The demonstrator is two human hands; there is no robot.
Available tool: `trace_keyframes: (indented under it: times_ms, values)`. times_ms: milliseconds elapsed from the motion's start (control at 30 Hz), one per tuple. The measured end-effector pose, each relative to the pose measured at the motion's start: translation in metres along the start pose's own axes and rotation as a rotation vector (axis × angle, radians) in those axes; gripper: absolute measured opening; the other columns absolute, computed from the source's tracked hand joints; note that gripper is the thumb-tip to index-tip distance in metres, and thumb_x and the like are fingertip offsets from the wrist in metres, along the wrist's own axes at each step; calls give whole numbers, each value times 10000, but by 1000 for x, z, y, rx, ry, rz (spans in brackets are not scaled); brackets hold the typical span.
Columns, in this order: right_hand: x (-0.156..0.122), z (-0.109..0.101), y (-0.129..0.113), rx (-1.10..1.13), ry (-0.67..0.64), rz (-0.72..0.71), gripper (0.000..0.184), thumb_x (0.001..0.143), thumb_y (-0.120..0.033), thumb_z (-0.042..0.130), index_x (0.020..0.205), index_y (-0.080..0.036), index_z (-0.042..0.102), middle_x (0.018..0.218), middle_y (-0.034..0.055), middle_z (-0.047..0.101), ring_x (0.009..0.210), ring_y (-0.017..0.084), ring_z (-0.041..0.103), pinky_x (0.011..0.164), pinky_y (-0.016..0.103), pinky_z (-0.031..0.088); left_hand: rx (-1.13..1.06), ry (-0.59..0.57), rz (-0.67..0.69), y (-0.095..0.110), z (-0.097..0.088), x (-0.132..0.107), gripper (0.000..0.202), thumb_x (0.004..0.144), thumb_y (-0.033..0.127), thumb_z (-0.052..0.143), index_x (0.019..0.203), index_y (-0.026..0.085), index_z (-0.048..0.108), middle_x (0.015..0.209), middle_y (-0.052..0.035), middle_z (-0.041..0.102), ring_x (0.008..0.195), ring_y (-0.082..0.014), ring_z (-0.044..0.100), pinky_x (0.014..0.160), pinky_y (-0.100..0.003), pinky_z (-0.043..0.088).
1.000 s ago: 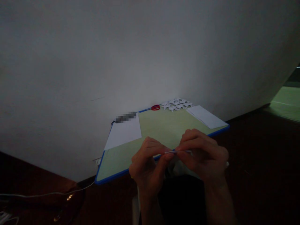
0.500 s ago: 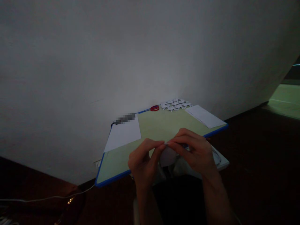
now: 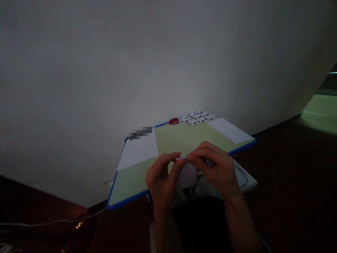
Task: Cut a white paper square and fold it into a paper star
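Note:
Above the near edge of the table, both hands are at a small piece of white paper (image 3: 188, 175) that hangs down with a narrow folded strip along its top edge. My right hand (image 3: 214, 165) pinches this edge between thumb and fingers. My left hand (image 3: 163, 175) has its thumb against the left end of the strip, and the index finger curls just above it; a small gap shows there, and the contact is partly hidden. Beyond the hands lie red-handled scissors (image 3: 173, 121) at the table's back edge, beside a heap of folded white paper pieces (image 3: 197, 117).
The pale green table (image 3: 176, 140) has a blue rim and stands against a grey wall (image 3: 158, 63). White sheets (image 3: 139, 149) lie on the left, and a stack of paper (image 3: 231, 130) on the right. A white cable (image 3: 52, 223) runs at lower left.
My left index finger has lifted slightly off the paper's top edge, so the folded strip shows more. Both hands have shifted a little; the table things stay put.

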State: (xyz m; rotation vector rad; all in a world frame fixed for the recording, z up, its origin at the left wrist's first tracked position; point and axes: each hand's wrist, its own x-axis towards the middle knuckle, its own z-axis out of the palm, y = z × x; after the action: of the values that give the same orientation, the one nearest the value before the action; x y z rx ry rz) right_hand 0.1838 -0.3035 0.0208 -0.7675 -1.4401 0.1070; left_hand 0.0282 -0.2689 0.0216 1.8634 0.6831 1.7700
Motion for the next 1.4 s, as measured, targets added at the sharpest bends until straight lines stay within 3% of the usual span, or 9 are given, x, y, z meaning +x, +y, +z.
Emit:
trace_keyframes:
  times_ms: [300,433,600,767,900,1067,1167,1400]
  values:
    - [0,-1,2,41,26,-33,97,918,-147,755,870,-215,706,760,-31,642,664,115,555,571,260,424,-64,-37,64,3,0,1,41,877,161,776,875,200,765,795,-15,752,723,-133,677,647,-230,533]
    - [0,0,2,96,4,17,79,929,-175,743,877,-224,708,786,-20,667,724,139,603,643,287,469,-2,-29,71,3,3,0,78,913,205,741,836,192,737,750,-6,714,693,-128,651,627,-224,512]
    - [1,16,-1,72,61,200,66,960,-266,704,903,-234,714,805,-13,688,723,144,609,649,275,469,142,95,-51,-1,13,-6,90,982,269,646,935,195,665,733,15,695,607,-109,637,550,-194,472]
    - [1,35,-3,77,184,384,209,1007,-372,612,891,-211,678,725,-18,682,611,127,604,539,230,450,283,133,-81,-1,22,-4,77,1006,247,567,971,204,620,711,22,691,529,-99,599,488,-186,402]
    - [-1,39,0,-26,191,338,283,1003,-375,610,780,-201,632,656,-28,649,573,123,585,540,233,444,311,123,-133,1,23,-1,125,1017,294,541,963,205,609,619,40,645,464,-104,555,453,-197,357]
    - [-3,40,6,-83,248,283,220,993,-340,626,826,-206,677,707,-12,699,612,137,613,554,242,451,307,81,-212,-1,26,-1,235,1030,405,523,956,199,609,537,51,590,426,-115,523,434,-210,309]
    - [-3,41,7,-111,252,257,214,993,-333,625,828,-205,673,709,-8,691,614,138,597,565,249,443,321,116,-218,-2,27,-2,236,1011,416,559,930,199,603,524,55,580,423,-114,520,442,-209,314]
    - [-1,40,9,-205,246,165,401,1044,-305,515,654,-223,476,576,-50,490,525,117,440,530,268,334,347,133,-180,-3,22,0,269,1019,401,542,827,214,562,499,72,496,395,-105,447,426,-215,269]
